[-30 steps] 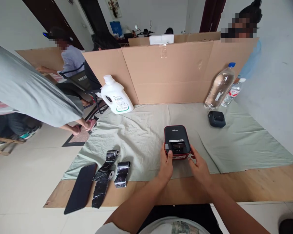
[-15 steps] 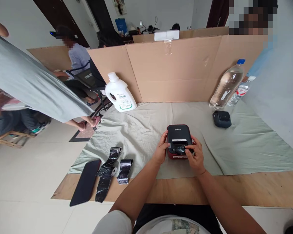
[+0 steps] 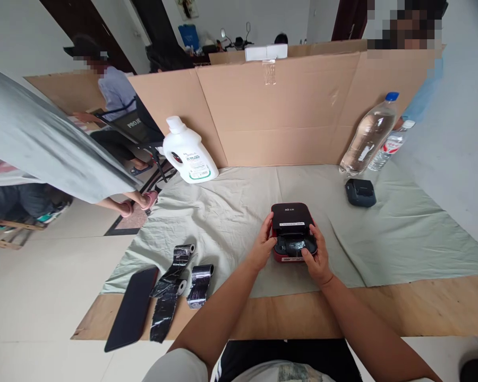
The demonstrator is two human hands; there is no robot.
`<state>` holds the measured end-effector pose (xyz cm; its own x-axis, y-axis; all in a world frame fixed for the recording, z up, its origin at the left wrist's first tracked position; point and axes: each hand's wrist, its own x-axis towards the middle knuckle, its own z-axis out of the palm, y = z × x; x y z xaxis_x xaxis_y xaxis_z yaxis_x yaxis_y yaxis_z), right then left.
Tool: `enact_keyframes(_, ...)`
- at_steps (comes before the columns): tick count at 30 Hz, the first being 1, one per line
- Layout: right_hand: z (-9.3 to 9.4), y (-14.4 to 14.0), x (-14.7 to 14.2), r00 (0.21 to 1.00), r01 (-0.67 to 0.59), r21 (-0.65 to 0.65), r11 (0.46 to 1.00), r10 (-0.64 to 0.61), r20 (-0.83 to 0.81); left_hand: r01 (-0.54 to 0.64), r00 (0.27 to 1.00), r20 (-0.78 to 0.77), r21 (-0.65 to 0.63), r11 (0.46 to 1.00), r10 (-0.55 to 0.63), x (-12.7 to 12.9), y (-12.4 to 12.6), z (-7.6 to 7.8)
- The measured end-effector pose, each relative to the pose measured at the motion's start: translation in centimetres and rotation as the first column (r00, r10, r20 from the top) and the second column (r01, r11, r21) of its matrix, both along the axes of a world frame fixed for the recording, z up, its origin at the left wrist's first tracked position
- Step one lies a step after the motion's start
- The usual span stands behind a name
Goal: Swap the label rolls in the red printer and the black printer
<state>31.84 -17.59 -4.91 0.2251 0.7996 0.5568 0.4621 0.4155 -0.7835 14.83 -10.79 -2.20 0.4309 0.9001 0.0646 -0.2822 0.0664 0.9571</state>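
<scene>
A small black and red label printer point(image 3: 290, 215) lies on the cloth in front of me. My left hand point(image 3: 262, 248) grips its left side, with the thumb at the front corner. My right hand point(image 3: 318, 257) holds the right side, fingers curled along the edge and thumb on the front part. Shiny dark film point(image 3: 296, 245) shows in the printer's front opening, close to my right thumb. The black top cover appears slightly raised, with a dark gap below its white strip. Parts of both sides are hidden by my fingers.
Rolls of black film point(image 3: 201, 284) and a dark flat phone-like slab point(image 3: 131, 309) lie to the left. A white jug point(image 3: 191, 156) and two clear bottles point(image 3: 370, 138) stand by the cardboard screen point(image 3: 279, 116). A smaller black device point(image 3: 360, 192) sits at right. Other people are beyond.
The printer's front opening looks wider and more of the dark film shows. My right fingers have shifted from over the front opening to the right edge. The view has moved slightly.
</scene>
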Motion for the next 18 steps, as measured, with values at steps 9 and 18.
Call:
enact_keyframes(9,0.9,0.1,0.6,0.998,-0.027,0.033,0.999,0.025,0.061,-0.068,0.998,-0.001,0.002,0.998,0.068,0.5,0.5,-1.1)
enact_keyframes(18,0.6,0.2,0.9,0.982,0.002,0.139,0.990,-0.028,0.188,-0.186,0.837,-0.406,0.417,0.889,0.366,0.8,2.3,2.0)
